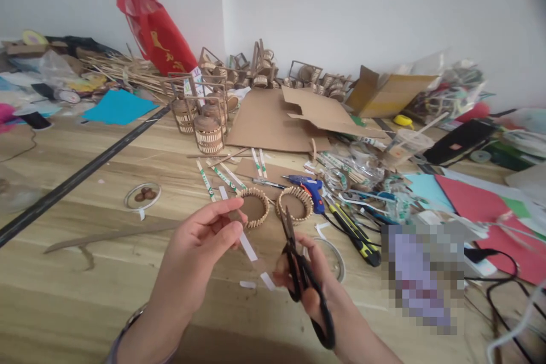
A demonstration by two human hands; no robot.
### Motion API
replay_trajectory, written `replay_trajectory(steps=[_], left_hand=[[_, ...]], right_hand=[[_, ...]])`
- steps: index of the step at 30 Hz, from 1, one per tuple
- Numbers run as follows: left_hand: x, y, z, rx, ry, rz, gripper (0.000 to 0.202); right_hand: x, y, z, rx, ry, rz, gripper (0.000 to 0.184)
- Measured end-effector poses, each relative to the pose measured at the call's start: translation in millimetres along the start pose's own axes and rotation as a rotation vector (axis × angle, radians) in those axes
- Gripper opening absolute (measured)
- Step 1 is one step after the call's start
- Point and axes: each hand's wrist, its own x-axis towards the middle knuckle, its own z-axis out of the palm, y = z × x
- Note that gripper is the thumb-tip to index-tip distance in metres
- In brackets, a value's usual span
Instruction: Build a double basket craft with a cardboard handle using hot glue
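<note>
A thin cardboard strip (251, 250) is pinched at its upper end between thumb and fingertips of the left hand (200, 250). Its long axis runs down and rightward to the right hand (307, 278), which grips black scissors (301, 273), blades together, pointing up, just beside the strip's lower end.

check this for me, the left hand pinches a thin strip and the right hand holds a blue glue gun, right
Not quite. The left hand does pinch a thin strip, but the right hand holds black scissors, not a glue gun. The blue glue gun lies on the table beyond the hands, as the head view shows.
</note>
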Motion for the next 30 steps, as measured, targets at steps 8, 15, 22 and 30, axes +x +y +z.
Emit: replay_trajectory(steps=[8, 15, 22, 30], left_hand=[[5, -21, 26.2, 0.183, -0.060, 0.124, 0.035], [-3, -43, 33.7, 0.502, -0.288, 0.399, 0.042], [4, -47, 29.7, 0.526, -0.213, 0.341, 0.046], [6, -41, 23.8, 0.320, -0.124, 0.163, 0.061]], right_hand=[[7, 6, 5, 0.126, 0.229, 0.009, 0.066], [14, 13, -9, 0.027, 0.269, -0.024, 0.053], [9, 17, -9, -0.035, 0.271, 0.000, 0.050], [0, 28, -21, -0.315, 0.056, -0.074, 0.080]])
